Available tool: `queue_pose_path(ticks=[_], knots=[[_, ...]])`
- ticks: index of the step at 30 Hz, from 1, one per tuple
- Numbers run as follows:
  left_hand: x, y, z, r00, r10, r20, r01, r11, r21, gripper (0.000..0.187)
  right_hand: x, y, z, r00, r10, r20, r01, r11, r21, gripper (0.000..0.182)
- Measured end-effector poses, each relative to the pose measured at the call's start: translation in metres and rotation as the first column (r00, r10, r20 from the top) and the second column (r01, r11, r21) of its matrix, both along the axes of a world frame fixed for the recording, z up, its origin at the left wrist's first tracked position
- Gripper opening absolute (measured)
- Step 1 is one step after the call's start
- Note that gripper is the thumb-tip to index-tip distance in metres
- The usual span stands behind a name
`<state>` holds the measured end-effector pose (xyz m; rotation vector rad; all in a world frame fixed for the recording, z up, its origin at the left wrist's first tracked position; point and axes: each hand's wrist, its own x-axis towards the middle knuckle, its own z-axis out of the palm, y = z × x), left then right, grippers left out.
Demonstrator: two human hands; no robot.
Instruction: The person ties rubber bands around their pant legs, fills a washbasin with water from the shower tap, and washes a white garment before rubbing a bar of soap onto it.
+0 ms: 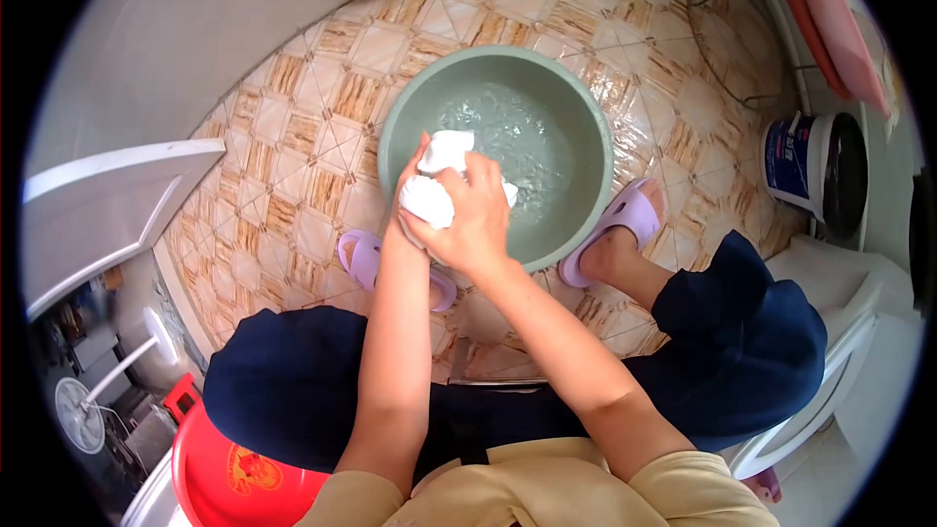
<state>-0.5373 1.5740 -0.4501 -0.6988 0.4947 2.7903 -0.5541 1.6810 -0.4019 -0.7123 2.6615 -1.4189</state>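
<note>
A bunched white cloth (427, 202) is squeezed between my two hands over the near left side of a round green basin (602, 156). My right hand (471, 220) wraps across it from the right, fingers curled. On the left, my left hand (414, 168) presses against the cloth from the other side; part of its fingers is hidden behind the fabric. White folds stick out above and below the grip. Rippled clear water (532, 137) lies in the basin just beyond my hands.
Purple slippers (625, 224) on my feet flank the basin on the patterned tile floor (322, 146). A red basin (229, 468) is at lower left, near a white door (117, 210). A dark-labelled bucket (795, 161) stands at right, below pink basins (839, 24). A thin hose (698, 29) curls nearby.
</note>
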Motion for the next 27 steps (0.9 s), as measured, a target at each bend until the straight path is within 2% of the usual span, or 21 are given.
queue_pose_path(ticks=[4,6,10,12,13,14,16,18,20,21,22,23,24,25,26,27], knots=[[0.007,0.005,-0.011,0.998,-0.035,-0.051,0.034,0.999,-0.031,0.049,-0.011,0.005,0.006,1.0,0.024,0.018,-0.026,0.995,0.097,0.034],[0.007,0.007,-0.018,0.997,-0.038,-0.065,0.035,0.998,-0.042,0.048,-0.017,0.007,-0.001,0.997,-0.043,-0.062,0.042,0.999,-0.026,0.029],[0.009,0.013,-0.05,0.999,0.016,-0.043,-0.02,0.995,-0.095,0.044,-0.029,0.01,-0.01,0.998,-0.044,-0.035,0.044,0.999,0.0,0.031],[0.01,0.018,-0.068,0.993,0.107,0.048,-0.097,0.978,-0.182,0.043,-0.045,0.015,-0.008,0.985,0.024,0.171,-0.056,0.981,0.187,0.041],[0.007,0.017,-0.067,0.977,0.157,0.147,-0.117,0.961,-0.25,0.04,-0.051,0.018,-0.011,0.965,0.048,0.257,-0.1,0.976,0.194,0.043],[-0.003,0.02,-0.056,0.948,0.212,0.239,-0.13,0.94,-0.316,0.037,-0.053,0.02,-0.012,0.965,0.051,0.256,-0.103,0.975,0.194,0.043],[-0.019,0.025,-0.02,0.923,0.309,0.232,-0.188,0.884,-0.428,0.043,-0.055,0.026,-0.015,0.994,-0.033,0.109,0.022,0.995,0.101,0.043],[-0.023,0.024,-0.017,0.919,0.35,0.179,-0.197,0.804,-0.561,0.046,-0.06,0.032,-0.017,0.995,-0.019,0.098,0.011,0.996,0.088,0.043],[-0.015,0.017,-0.035,0.918,0.377,0.121,-0.228,0.753,-0.617,0.044,-0.066,0.037,-0.032,0.987,0.102,-0.125,-0.098,0.994,0.038,0.035],[-0.009,0.014,-0.043,0.919,0.363,0.155,-0.165,0.709,-0.685,0.043,-0.067,0.042,-0.037,0.977,0.214,0.008,-0.214,0.976,0.036,0.034],[-0.006,0.012,-0.046,0.918,0.348,0.19,-0.096,0.662,-0.743,0.042,-0.072,0.046,-0.039,0.976,0.219,0.01,-0.22,0.975,0.037,0.034],[-0.001,0.011,-0.048,0.918,0.322,0.23,0.009,0.564,-0.826,0.038,-0.078,0.05,-0.041,0.885,0.301,0.356,-0.359,0.927,0.108,0.031],[0.001,0.009,-0.051,0.916,0.326,0.233,0.008,0.566,-0.825,0.038,-0.085,0.052,-0.044,0.683,0.307,0.663,-0.504,0.855,0.123,0.03],[-0.004,0.008,-0.037,0.866,0.216,0.45,0.282,0.532,-0.798,0.037,-0.086,0.055,-0.06,0.68,0.308,0.666,-0.508,0.853,0.124,0.03],[-0.007,0.008,-0.031,0.751,0.121,0.65,0.534,0.467,-0.705,0.036,-0.083,0.057,-0.088,0.891,0.071,0.448,-0.178,0.963,0.203,0.031],[-0.005,0.013,-0.035,0.746,0.129,0.654,0.534,0.472,-0.702,0.036,-0.083,0.058,-0.107,0.957,-0.211,0.197,0.174,0.967,0.186,0.033]])
